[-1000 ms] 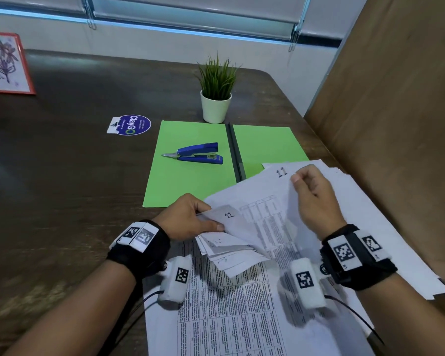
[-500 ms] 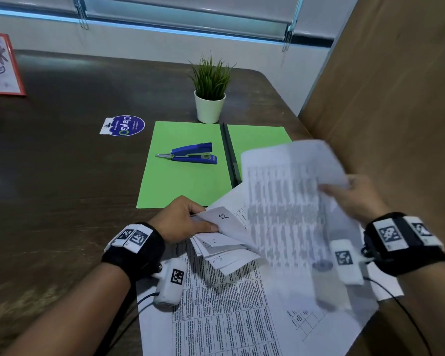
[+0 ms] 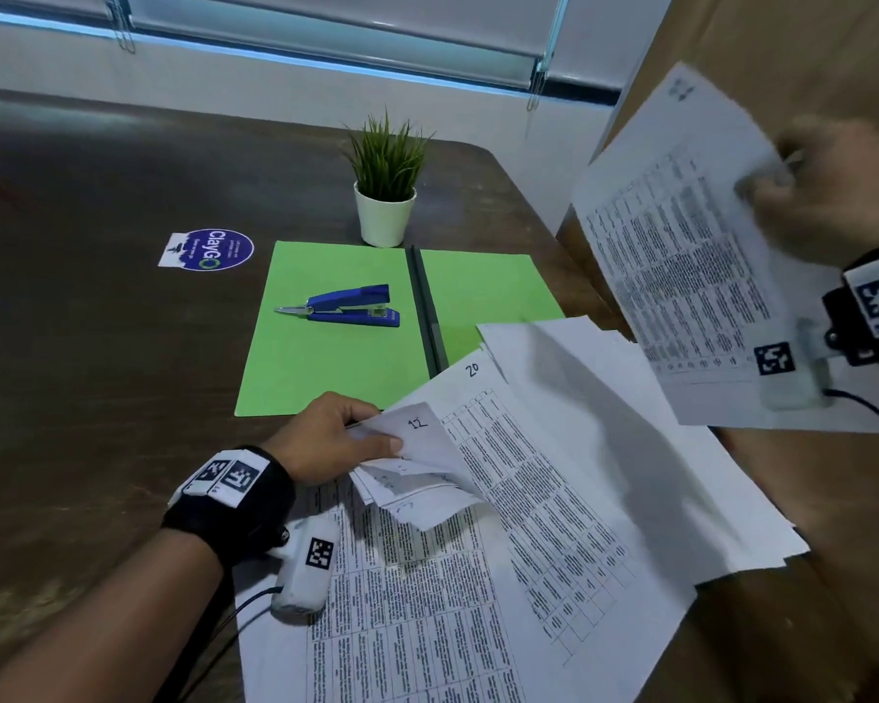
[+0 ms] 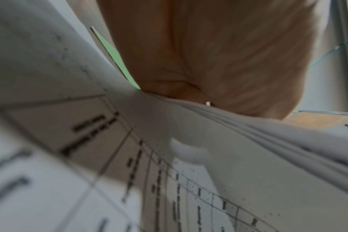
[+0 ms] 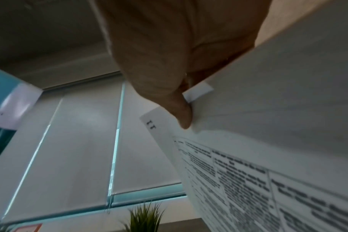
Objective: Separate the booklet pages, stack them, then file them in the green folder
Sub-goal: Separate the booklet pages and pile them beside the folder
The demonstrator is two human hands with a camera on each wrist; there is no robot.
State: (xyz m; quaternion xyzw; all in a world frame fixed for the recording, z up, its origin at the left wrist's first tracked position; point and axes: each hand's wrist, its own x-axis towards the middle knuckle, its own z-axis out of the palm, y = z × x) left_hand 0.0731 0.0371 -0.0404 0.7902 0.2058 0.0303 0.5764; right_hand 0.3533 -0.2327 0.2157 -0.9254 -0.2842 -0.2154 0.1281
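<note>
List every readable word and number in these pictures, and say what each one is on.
"ClayGO": round purple sticker on the table.
"12": folded-back page corner pinched by the left hand.
"20": top corner of the open booklet page.
"11": corner of the loose sheet held up by the right hand.
Printed tables on all pages: too small and blurred to read.

sticker "ClayGo", pages "12" (handwritten), "20"
</note>
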